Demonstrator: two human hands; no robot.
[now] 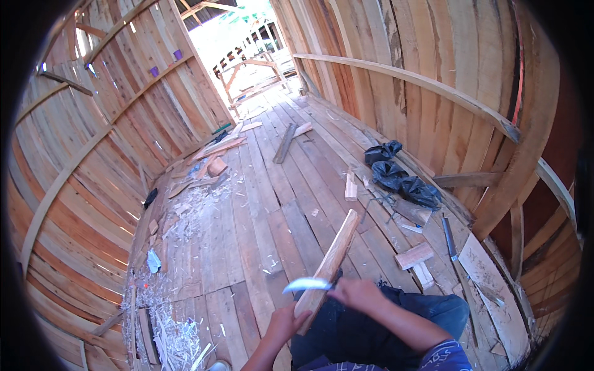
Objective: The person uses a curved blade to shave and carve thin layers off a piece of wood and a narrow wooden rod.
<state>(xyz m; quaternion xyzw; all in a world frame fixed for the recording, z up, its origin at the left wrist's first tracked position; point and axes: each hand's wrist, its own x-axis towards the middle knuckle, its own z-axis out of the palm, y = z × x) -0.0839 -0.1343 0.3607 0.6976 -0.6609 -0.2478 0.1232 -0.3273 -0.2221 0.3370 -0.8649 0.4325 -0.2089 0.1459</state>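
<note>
A long squared wooden piece (335, 249) slants up and away from my lap. Its near end is in the grip of my left hand (286, 324), with the thumb along the wood. My right hand (361, 295) is closed round the handle of a curved knife, and the fingers hide most of that handle. The pale, shiny knife blade (307, 284) lies across the wood just above my left hand, its tip pointing left. Whether the edge bites into the wood I cannot make out.
Wood shavings (179, 334) litter the plank floor (247, 247) on the left. Black plastic bags (396, 176) lie by the right wall, near wood blocks (414, 255) and a dark long tool (448, 238). A loose board (285, 143) lies farther off, before the bright doorway (247, 55).
</note>
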